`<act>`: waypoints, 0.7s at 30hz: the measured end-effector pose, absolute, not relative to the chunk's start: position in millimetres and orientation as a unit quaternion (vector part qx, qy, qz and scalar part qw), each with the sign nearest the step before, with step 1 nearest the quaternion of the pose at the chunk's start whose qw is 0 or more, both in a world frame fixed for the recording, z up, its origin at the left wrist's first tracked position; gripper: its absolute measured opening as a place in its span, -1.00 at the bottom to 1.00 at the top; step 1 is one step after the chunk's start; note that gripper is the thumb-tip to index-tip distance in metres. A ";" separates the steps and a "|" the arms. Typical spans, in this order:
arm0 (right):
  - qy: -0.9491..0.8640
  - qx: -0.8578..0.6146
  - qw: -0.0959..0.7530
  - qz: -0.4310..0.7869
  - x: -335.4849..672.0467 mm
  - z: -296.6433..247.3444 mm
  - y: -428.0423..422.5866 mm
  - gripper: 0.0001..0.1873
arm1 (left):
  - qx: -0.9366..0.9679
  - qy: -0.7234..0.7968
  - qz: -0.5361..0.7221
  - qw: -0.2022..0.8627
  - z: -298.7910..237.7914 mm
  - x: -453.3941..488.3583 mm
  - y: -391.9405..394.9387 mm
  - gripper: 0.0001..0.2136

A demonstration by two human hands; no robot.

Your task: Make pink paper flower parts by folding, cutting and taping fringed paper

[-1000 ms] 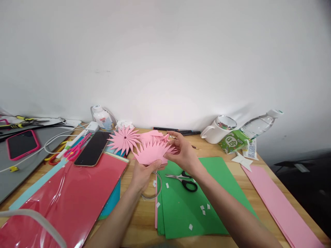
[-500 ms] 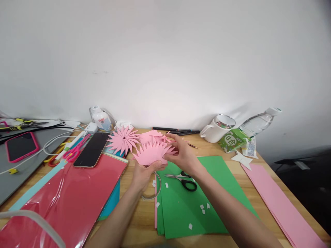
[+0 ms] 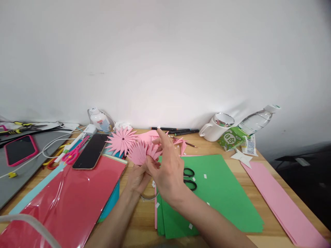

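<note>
Holding a spiky, pleated pink paper fan (image 3: 137, 153) over the brown wooden desk (image 3: 207, 148)

The left hand (image 3: 139, 177) grips the fan from below, at its gathered lower edge. The right hand (image 3: 169, 170) sets its thumb against the right-hand pleats, index finger pointing up, so both hands are grasping the fan, just in front of a flat, star-shaped pink paper rosette (image 3: 117, 137). It should weigh next to nothing. The folds look crisp enough to spring apart, yet the pointed tips would probably crease under pressure, and the smooth layers may slide. The gathered edge seems the safest place to pinch; the points are best left alone.

To the right lies a stack of green paper sheets (image 3: 222, 196) with black-handled scissors (image 3: 196, 186) on it, their blades hidden behind the right hand. Farther off are a white mug (image 3: 213, 131) and a tilted, clear plastic bottle (image 3: 257, 122). A glossy, clear-wrapped red sheet (image 3: 77, 193) lies on the left. Behind the desk rises a plain white wall (image 3: 165, 69).
</note>
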State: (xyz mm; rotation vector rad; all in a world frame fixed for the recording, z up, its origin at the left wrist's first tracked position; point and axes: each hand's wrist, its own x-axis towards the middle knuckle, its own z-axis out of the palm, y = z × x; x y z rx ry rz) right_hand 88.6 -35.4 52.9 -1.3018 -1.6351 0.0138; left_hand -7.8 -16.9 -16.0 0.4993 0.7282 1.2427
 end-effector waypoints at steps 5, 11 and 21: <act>-0.688 -0.482 0.542 0.003 95.3 52.2 -33.0 -0.33 | 0.209 0.344 0.568 0.717 -9.0 -9.2 -13.5 -0.74; -0.690 -0.435 0.577 -0.037 117.4 28.8 -34.2 -0.61 | 0.164 0.364 0.623 0.673 -6.8 -7.7 -6.5 -0.70; -0.637 -0.450 0.562 0.276 125.1 2.0 -37.5 -0.97 | 0.228 0.413 0.658 0.587 3.0 1.3 -13.7 -0.58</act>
